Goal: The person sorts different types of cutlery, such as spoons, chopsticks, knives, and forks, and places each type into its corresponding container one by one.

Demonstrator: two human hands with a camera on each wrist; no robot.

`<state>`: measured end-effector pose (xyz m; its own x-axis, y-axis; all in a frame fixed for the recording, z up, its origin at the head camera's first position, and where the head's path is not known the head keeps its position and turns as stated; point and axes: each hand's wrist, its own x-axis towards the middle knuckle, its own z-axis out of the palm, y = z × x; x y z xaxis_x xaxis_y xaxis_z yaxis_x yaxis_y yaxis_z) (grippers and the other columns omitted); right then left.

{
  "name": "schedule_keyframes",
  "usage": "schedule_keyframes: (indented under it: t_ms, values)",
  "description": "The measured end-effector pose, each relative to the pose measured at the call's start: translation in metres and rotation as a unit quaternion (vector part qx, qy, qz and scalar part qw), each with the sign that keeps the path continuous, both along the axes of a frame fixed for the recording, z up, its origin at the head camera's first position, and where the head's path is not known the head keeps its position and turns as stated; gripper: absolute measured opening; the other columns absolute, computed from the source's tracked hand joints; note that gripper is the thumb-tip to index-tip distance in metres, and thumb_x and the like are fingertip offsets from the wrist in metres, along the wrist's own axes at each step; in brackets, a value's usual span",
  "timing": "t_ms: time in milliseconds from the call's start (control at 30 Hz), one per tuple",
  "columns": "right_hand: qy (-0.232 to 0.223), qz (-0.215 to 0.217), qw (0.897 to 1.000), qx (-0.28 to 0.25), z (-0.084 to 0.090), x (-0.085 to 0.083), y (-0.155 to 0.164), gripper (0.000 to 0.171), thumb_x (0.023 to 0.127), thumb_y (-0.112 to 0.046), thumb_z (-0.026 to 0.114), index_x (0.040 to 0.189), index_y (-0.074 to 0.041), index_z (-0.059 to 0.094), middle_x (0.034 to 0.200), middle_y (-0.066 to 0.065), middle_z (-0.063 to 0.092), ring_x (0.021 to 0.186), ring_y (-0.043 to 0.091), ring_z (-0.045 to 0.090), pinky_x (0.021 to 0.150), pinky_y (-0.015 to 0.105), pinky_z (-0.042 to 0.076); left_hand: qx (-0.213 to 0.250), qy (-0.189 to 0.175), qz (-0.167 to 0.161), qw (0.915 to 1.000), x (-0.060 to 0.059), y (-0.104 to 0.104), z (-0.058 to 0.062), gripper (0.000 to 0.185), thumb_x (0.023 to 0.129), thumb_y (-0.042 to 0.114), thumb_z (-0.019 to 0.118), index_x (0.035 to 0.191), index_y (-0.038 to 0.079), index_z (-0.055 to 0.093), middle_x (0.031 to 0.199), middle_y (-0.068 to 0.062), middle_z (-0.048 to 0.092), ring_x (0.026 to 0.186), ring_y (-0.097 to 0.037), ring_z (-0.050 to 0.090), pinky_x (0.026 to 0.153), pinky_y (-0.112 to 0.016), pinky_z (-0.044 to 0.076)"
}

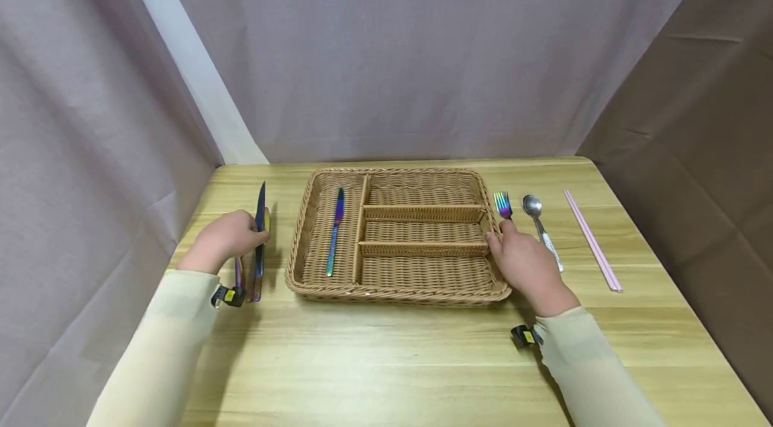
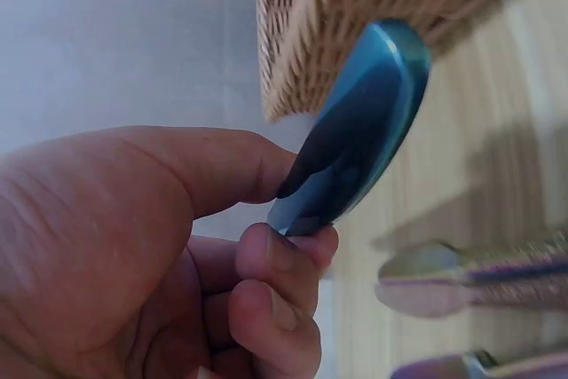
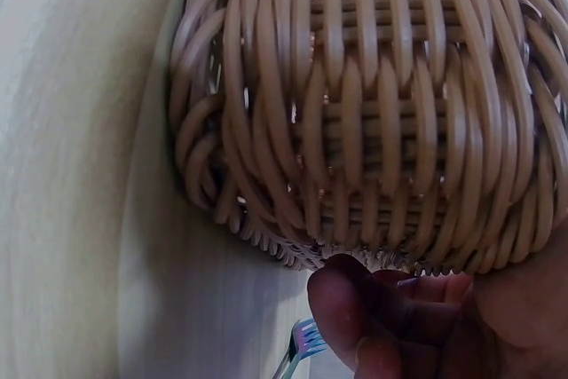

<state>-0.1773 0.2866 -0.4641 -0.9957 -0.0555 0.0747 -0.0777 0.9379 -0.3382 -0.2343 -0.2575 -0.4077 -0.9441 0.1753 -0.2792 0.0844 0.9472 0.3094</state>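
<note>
Right of the tan woven wicker basket (image 1: 398,294), your right hand (image 1: 527,266) hid the handle of the rainbow-tinted metal fork (image 1: 502,203). Left of the basket, purple-tinted metal cutlery pieces (image 2: 426,277) lay partly behind your left hand (image 1: 228,235) in the head view and ran off the left wrist view's edge, so you couldn't tell their kinds.

Your left hand, its gap narrow, pinched a long, glossy dark-blue metal knife (image 2: 359,126) between thumb and fingers, left of the basket, the lower end hard to separate from the pieces behind. Your right hand gripped the basket's right rim, thumb over it, fingers curled outside. The basket stood on the pale wood-grain counter (image 1: 362,360).
</note>
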Motion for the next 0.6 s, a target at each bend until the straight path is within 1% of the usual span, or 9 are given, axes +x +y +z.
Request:
schedule_keyframes:
  t_ms: [67, 100, 167, 333, 500, 600]
  values:
    - [0.002, 0.0, 1.0, -0.001, 0.0, 0.0, 0.0, 0.048, 0.118, -0.036, 0.046, 0.131, 0.009, 0.054, 0.075, 0.021, 0.065, 0.062, 0.038, 0.066, 0.05, 0.058, 0.053, 0.001, 0.003, -0.007, 1.0, -0.003, 0.005, 0.002, 0.051, 0.103, 0.038, 0.064, 0.059, 0.022, 0.043, 0.06, 0.007, 0.039, 0.055, -0.014, 0.04, 0.055, -0.034, 0.038]
    - [0.003, 0.001, 1.0, -0.001, 0.0, 0.0, 0.0, 0.048, 0.118, -0.036, 0.046, 0.131, 0.009, 0.054, 0.076, 0.021, 0.065, 0.063, 0.039, 0.067, 0.05, 0.058, 0.053, 0.001, 0.005, -0.01, 0.9999, -0.004, 0.007, 0.003, 0.051, 0.103, 0.038, 0.064, 0.06, 0.022, 0.043, 0.06, 0.007, 0.039, 0.055, -0.013, 0.04, 0.055, -0.034, 0.038]
    - [0.003, 0.002, 1.0, -0.002, -0.001, 0.0, 0.0, 0.048, 0.118, -0.036, 0.046, 0.132, 0.01, 0.054, 0.077, 0.022, 0.066, 0.064, 0.04, 0.067, 0.051, 0.058, 0.054, 0.001, 0.009, -0.015, 0.9999, -0.006, 0.013, 0.005, 0.049, 0.103, 0.038, 0.065, 0.061, 0.021, 0.046, 0.061, 0.007, 0.04, 0.056, -0.014, 0.04, 0.055, -0.035, 0.037]
    - [0.0, 0.001, 1.0, -0.002, -0.002, 0.0, 0.0, 0.05, 0.118, -0.037, 0.045, 0.134, 0.01, 0.053, 0.08, 0.024, 0.067, 0.067, 0.041, 0.069, 0.052, 0.059, 0.055, 0.0, 0.013, -0.013, 0.9998, -0.011, 0.028, 0.013, 0.048, 0.103, 0.039, 0.066, 0.062, 0.019, 0.052, 0.06, 0.005, 0.046, 0.056, -0.015, 0.045, 0.055, -0.035, 0.04]
    - [0.002, 0.0, 1.0, -0.001, -0.003, -0.001, 0.001, 0.051, 0.118, -0.037, 0.045, 0.135, 0.01, 0.053, 0.08, 0.024, 0.067, 0.068, 0.042, 0.069, 0.053, 0.06, 0.055, 0.004, 0.019, -0.016, 0.9997, -0.018, 0.044, 0.019, 0.051, 0.104, 0.039, 0.067, 0.06, 0.02, 0.047, 0.057, 0.006, 0.044, 0.051, -0.015, 0.045, 0.051, -0.034, 0.042]
    - [0.004, 0.001, 1.0, -0.002, -0.003, -0.001, 0.002, 0.051, 0.118, -0.037, 0.045, 0.134, 0.01, 0.053, 0.08, 0.025, 0.067, 0.068, 0.043, 0.069, 0.054, 0.061, 0.055, 0.002, 0.027, -0.019, 0.9995, -0.021, 0.055, 0.022, 0.051, 0.102, 0.038, 0.068, 0.06, 0.021, 0.044, 0.057, 0.007, 0.038, 0.05, -0.013, 0.039, 0.049, -0.032, 0.036]
